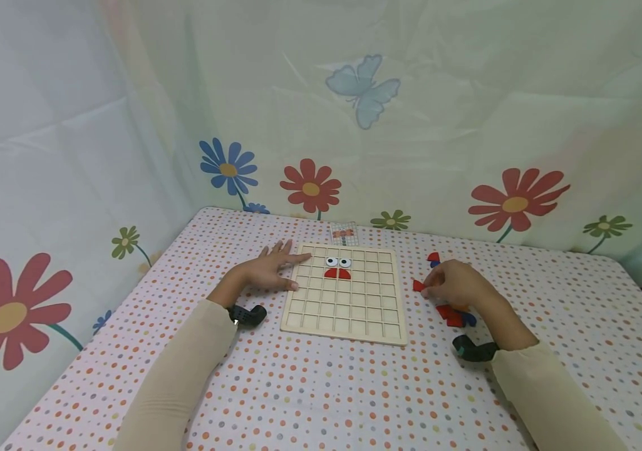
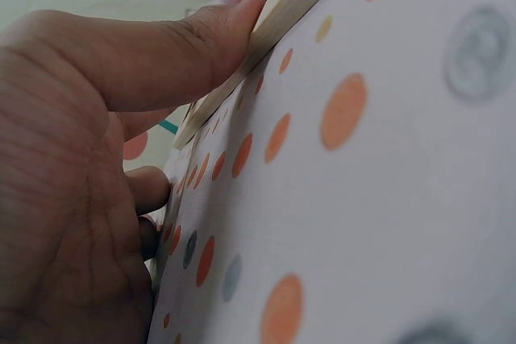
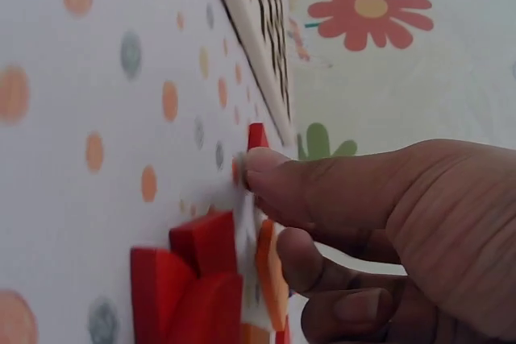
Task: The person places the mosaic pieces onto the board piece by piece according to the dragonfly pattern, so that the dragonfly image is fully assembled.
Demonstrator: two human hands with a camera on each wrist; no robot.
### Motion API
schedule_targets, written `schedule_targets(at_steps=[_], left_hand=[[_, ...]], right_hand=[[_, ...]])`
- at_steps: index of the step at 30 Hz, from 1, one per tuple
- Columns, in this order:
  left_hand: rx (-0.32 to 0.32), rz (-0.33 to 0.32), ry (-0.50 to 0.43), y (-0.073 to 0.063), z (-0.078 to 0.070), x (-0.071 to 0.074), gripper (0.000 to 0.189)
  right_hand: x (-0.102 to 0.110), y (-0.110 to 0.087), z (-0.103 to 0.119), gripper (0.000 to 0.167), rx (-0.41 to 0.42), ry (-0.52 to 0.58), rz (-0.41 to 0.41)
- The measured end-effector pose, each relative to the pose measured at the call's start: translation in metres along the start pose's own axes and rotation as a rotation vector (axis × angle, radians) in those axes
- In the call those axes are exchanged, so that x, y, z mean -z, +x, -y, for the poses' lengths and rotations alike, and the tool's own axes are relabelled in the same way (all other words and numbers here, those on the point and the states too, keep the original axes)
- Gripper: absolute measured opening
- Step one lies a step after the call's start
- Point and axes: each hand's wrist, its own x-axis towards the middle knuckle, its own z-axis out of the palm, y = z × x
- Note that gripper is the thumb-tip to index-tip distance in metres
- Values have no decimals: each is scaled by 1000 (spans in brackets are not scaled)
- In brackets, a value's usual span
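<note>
A pale wooden grid board (image 1: 309, 322) lies on the dotted table. Two white eye pieces (image 1: 338, 262) sit side by side in its upper cells, with two red rounded pieces (image 1: 337, 274) in the cells just below. At the board's left edge my left hand (image 1: 267, 269) rests with fingers spread, its thumb touching the rim in the left wrist view. To the right of the board my right hand (image 1: 456, 285) pinches a small red piece (image 1: 418, 286) between thumb and finger. Beneath and beside that hand lie several loose red pieces (image 3: 201, 243) and an orange piece (image 3: 272, 271).
A small printed picture card (image 1: 344, 233) lies behind the board's far edge. Beyond the right hand are a red and blue pair of pieces (image 1: 434, 258); a dark blue piece (image 1: 469, 319) lies nearer. A flowered curtain (image 1: 411, 144) hangs behind the table.
</note>
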Motion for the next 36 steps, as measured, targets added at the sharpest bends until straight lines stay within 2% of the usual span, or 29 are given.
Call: schedule_targets(at_steps=[7, 11, 14, 19, 28, 36], left_hand=[[8, 2, 5, 0, 0, 0, 79], [3, 5, 10, -1, 1, 0, 79], [-3, 4, 7, -1, 0, 0, 78], [-13, 1, -1, -1, -1, 1, 77], [0, 1, 1, 0, -1, 1, 79], [-13, 7, 9, 0, 1, 0, 78]], right_hand=[[1, -8, 9, 17, 61, 41, 53], [2, -8, 11, 15, 67, 60, 22], [-1, -6, 11, 21, 56, 75, -8], [-8, -2, 9, 30, 81, 64, -13], [-11, 1, 8, 31, 85, 32, -35], [-13, -2, 12, 29, 147, 44, -47]])
